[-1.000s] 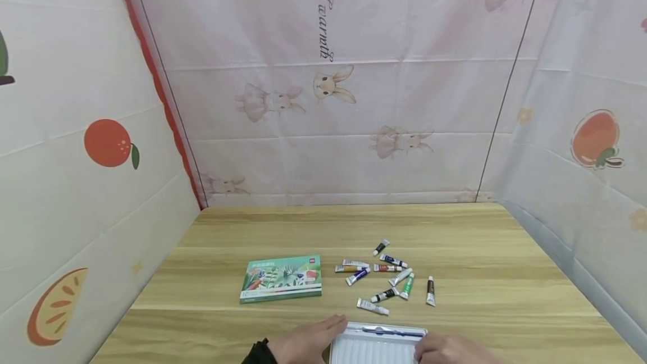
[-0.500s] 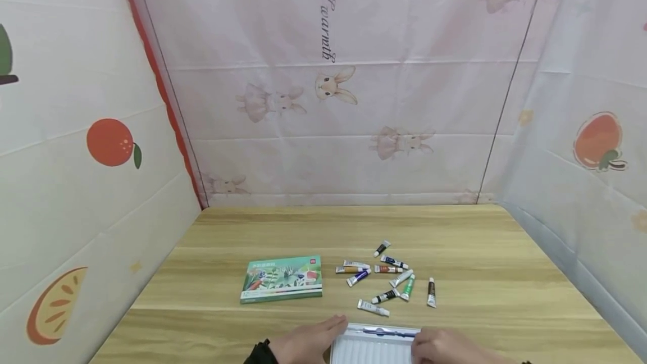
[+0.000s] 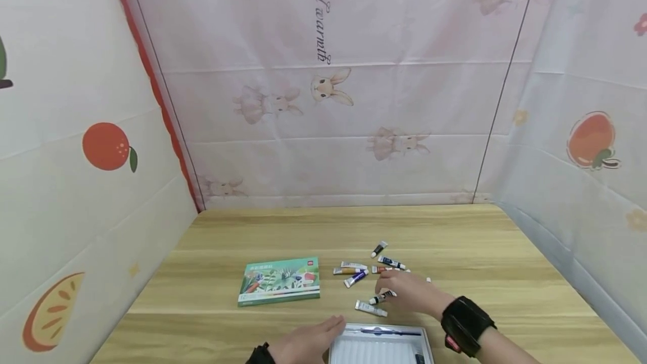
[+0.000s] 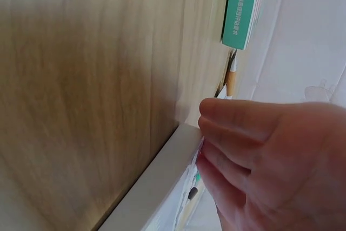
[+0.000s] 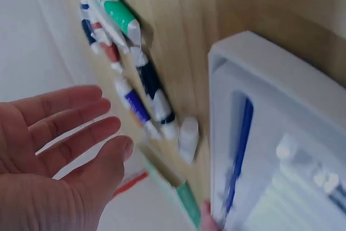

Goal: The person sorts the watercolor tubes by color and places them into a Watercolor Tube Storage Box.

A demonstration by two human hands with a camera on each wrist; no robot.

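Note:
A white plastic tray [image 3: 374, 347] with a ridged bottom lies at the table's front edge. A blue-handled paintbrush [image 3: 389, 332] sits in its top groove, and a dark paint tube [image 3: 419, 358] lies at its right side. My left hand [image 3: 305, 341] rests with extended fingers at the tray's upper left corner; in the left wrist view the fingers [image 4: 238, 117] lie along its edge. My right hand [image 3: 411, 291] reaches over the scattered paint tubes, fingers spread. Near it are a black-labelled tube [image 3: 382, 297], a silver tube [image 3: 370, 308] and a green tube [image 5: 114, 9].
A green illustrated paint box [image 3: 279, 281] lies left of the tubes. Further tubes, among them a purple one [image 3: 356, 278] and a brown-red one [image 5: 111, 52], lie behind the tray. Printed cloth walls [image 3: 283, 173] enclose the table on three sides.
My right hand has left the tray's right side and moved up over the paint tubes, covering some of them. The dark tube in the tray now shows. The left hand has stayed at the corner.

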